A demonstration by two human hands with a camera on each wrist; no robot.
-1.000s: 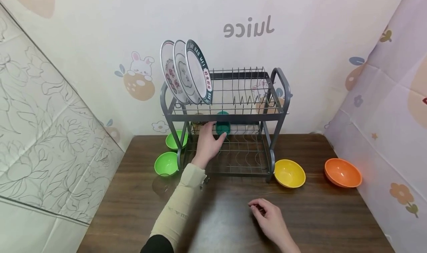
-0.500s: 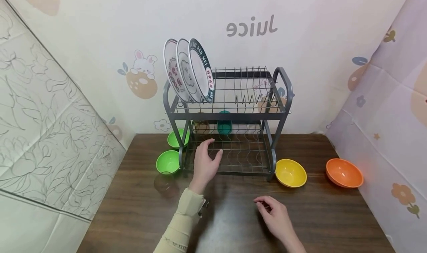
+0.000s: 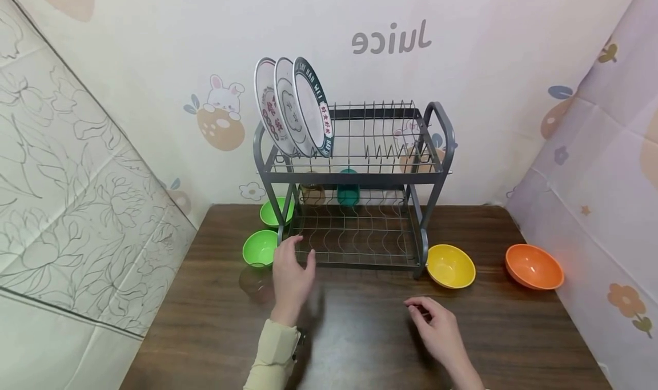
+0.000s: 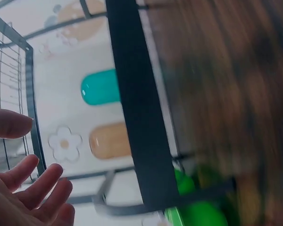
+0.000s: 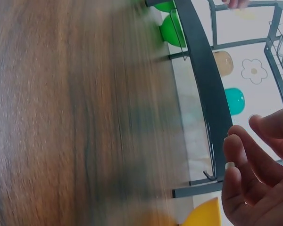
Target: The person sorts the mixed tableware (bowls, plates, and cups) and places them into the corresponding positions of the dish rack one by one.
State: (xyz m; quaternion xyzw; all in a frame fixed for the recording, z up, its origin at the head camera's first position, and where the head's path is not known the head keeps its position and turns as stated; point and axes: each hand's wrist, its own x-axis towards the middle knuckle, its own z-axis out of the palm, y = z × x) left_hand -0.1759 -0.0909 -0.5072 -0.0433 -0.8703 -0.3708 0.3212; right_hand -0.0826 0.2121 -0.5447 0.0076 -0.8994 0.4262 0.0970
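Note:
My left hand hovers in front of the dish rack, fingers apart and holding nothing. Just left of it stands a see-through brown cup, partly behind the hand. Inside the rack's lower tier, at the back, an amber cup sits beside a teal cup; both also show in the left wrist view. Three round plates lean upright at the left of the upper tier. Over the table's right half, my right hand hangs loosely curled with nothing in it, nearest the yellow bowl.
Two green bowls stand by the rack's left side. An orange bowl is at the far right of the brown table. Patterned cloth walls close off the back and both sides.
My left hand has drawn back from the amber cup in the lower tier, down and leftward toward the brown cup. The right hand has shifted slightly right, its fingers still loosely curled.

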